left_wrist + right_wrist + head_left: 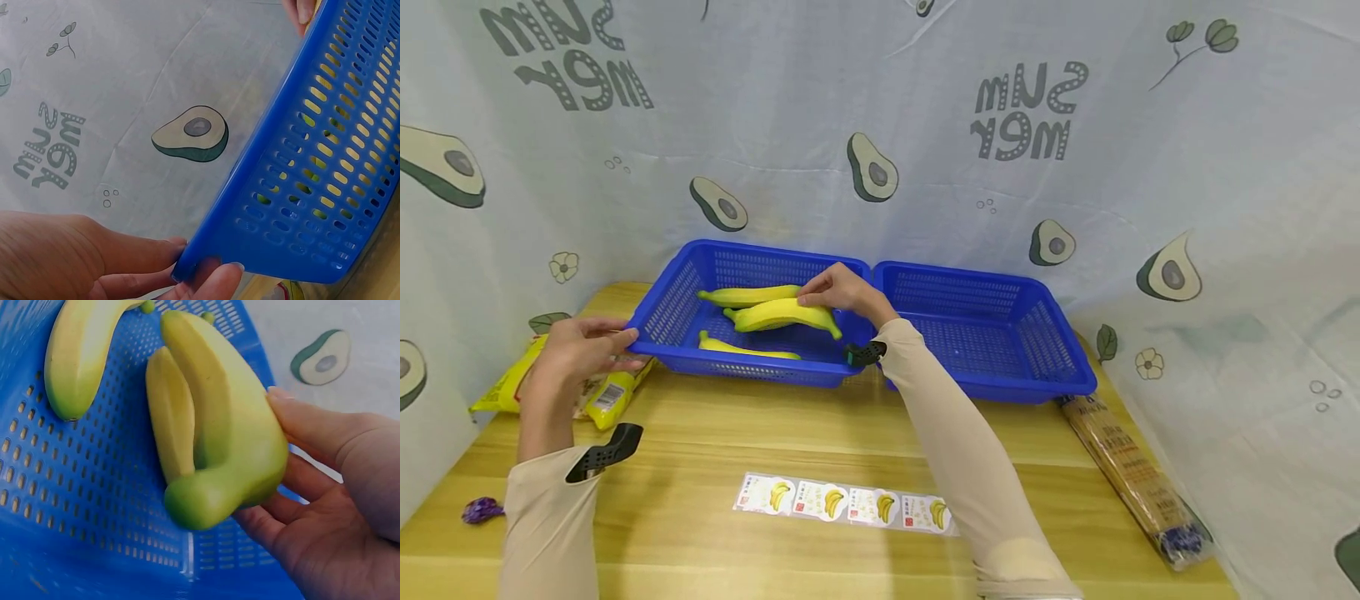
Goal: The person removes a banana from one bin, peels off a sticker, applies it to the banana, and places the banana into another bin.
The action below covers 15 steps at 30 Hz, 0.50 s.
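My left hand (pixel 578 354) pinches the rim of the left blue basket (pixel 760 368) at its left corner; in the left wrist view the thumb (pixel 140 253) lies over that rim. Inside this basket, my right hand (pixel 847 292) holds a yellow banana (pixel 786 314) with green ends, thumb on one side and fingers on the other. Behind it lies a second banana (pixel 730 295), and a third banana (pixel 741 349) lies by the front wall. The right wrist view shows the held banana (pixel 247 419) close up, partly covering another banana (pixel 167 412).
A second blue basket (pixel 1000 385) stands close on the right. Yellow packets (pixel 610 400) lie at the left and a long clear pack (pixel 1123 467) at the right. Banana-picture stickers (pixel 850 503) and a small purple item (pixel 482 510) lie on the wooden table (pixel 715 450).
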### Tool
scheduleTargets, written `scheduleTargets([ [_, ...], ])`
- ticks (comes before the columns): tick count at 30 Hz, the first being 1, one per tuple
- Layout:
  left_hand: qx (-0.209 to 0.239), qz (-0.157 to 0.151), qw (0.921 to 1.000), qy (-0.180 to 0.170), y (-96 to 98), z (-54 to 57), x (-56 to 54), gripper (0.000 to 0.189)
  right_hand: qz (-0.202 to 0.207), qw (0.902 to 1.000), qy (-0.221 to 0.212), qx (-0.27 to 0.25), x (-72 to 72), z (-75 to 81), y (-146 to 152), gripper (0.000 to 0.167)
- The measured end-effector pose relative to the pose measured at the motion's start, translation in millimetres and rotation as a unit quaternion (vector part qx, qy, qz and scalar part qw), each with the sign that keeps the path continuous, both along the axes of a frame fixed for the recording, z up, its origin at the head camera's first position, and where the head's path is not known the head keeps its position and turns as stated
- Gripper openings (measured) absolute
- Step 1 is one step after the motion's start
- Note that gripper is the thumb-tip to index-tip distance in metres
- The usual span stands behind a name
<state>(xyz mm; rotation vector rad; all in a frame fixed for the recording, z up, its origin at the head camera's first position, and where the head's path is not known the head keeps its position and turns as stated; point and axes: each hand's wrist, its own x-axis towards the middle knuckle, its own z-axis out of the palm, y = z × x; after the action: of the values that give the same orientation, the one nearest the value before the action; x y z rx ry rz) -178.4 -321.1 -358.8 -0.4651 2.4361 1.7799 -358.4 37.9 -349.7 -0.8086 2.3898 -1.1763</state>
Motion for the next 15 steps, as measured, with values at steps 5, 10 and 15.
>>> scheduleTargets([
  [5,-0.003,-0.005,1.0,-0.001,0.8,-0.4,-0.8,0.061,0.004,0.9997,0.018,-0.018,4.3,7.5,9,0.029],
  [10,-0.007,-0.006,1.0,0.0,1.8,-0.8,-0.2,0.061,0.002,0.9991,0.014,-0.041,12.8,16.9,20,0.029],
  [15,-0.012,-0.013,0.9998,0.0,0.1,-0.2,1.2,0.063,0.008,0.9976,0.005,-0.068,21.4,23.0,27,0.03],
])
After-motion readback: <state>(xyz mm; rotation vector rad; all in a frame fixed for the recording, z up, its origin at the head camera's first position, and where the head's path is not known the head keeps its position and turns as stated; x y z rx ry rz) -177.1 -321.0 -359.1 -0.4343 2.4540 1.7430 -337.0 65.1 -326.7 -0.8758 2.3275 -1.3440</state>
